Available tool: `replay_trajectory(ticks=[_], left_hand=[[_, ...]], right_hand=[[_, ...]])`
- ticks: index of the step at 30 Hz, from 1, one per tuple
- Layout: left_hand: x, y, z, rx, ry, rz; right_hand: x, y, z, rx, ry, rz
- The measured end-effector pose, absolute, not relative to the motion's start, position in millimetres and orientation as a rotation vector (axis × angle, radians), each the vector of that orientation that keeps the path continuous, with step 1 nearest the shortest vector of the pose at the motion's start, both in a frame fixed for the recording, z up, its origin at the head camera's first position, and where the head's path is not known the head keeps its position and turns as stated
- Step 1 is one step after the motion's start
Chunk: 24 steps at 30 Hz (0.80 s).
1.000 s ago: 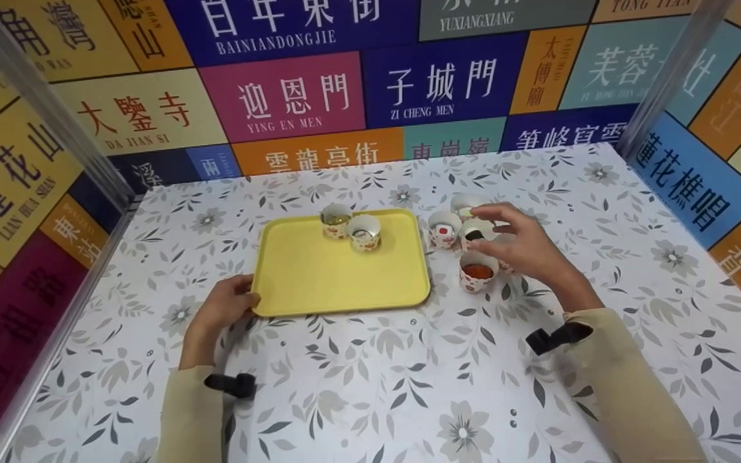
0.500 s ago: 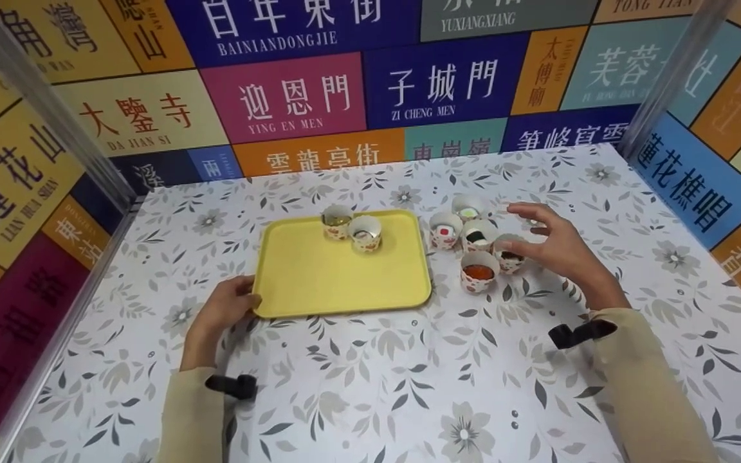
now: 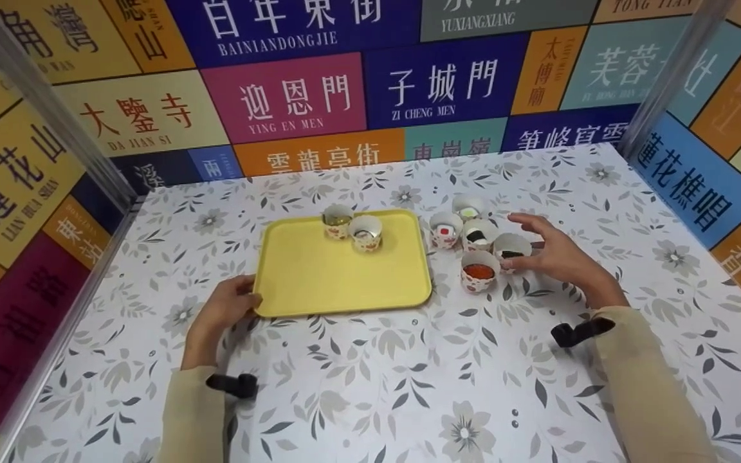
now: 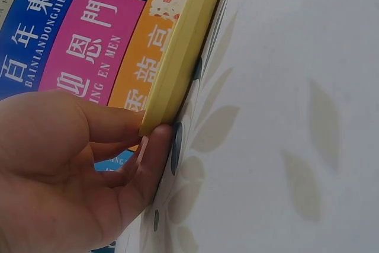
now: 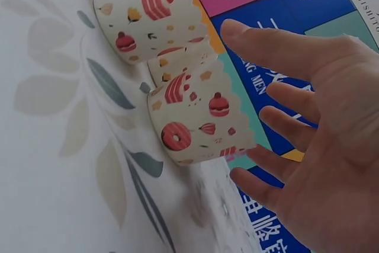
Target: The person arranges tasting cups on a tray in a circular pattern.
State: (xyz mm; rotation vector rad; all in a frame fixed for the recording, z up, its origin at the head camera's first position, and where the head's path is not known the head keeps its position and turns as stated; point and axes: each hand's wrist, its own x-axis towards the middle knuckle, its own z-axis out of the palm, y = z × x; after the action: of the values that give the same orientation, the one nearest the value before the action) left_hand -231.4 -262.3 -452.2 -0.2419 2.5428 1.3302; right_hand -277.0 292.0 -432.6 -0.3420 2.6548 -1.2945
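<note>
My left hand (image 3: 226,303) pinches the near left corner of a yellow tray (image 3: 338,280), the thumb and fingers gripping its rim (image 4: 177,57) in the left wrist view. Two patterned paper baking cups, one with greenish contents (image 3: 337,225) and one with pale contents (image 3: 365,239), stand towards the tray's back. My right hand (image 3: 563,260) is beside the rightmost paper cup (image 3: 513,247), which has dark contents. Its fingers are spread, with the thumb near the cup's front side. The right wrist view shows the palm (image 5: 337,164) facing that cup's scalloped rim.
Beside the tray's right edge several more cups cluster: one with orange-red contents (image 3: 478,275), one with black and white (image 3: 478,236), one with a red square (image 3: 446,233), one with pale green (image 3: 469,209). A sign-covered wall (image 3: 300,93) bounds the flowered tabletop (image 3: 370,373).
My right hand has moved right, from over the middle of the cup group to the rightmost cup, then slightly lower around it. My left hand and the tray have stayed put.
</note>
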Motion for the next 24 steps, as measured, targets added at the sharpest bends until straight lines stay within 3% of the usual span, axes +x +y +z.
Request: replay_trajectory(ticks=[24], left_hand=[[-230.4, -265.5, -451.4, -0.193, 2.543, 1.339]], right_hand=[[-283.2, 299.0, -445.2, -0.22, 2.626, -1.105]])
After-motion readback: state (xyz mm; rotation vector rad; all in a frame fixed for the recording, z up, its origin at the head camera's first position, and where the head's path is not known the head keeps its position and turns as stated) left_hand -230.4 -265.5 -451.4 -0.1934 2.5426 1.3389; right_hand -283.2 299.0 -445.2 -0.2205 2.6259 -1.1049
